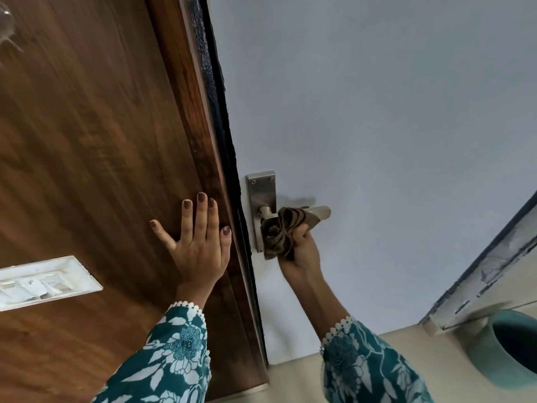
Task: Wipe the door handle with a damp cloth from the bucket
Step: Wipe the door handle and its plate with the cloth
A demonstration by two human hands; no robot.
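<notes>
While our right hand [302, 251] closes around the bunched brown cloth [280, 231] and presses it against the door handle [318, 214], our left hand [200, 242] lies flat and spread, holding nothing, on the wooden panel [96, 146] just left of the dark door edge [223, 135]. We note the handle sits on a steel backplate [261, 193] mounted on the pale door [377, 117]; the cloth covers the neck and inner half of the lever, and only the outer tip shows bare. The teal bucket [505, 353] stands on the floor at lower right, well apart from the handle. Risks, as we judge them: downward pressure from the cloth could depress the lever and release the latch, so the door may swing; our left fingers [225, 231] rest close to the gap at the door edge and could get pinched if it does. The cloth is loosely wadded, so a fold may slip off the lever or snag behind it, leaving the tip and underside unwiped. If it is too wet, drips could run down the backplate onto the paint. We cannot tell how damp it is.
</notes>
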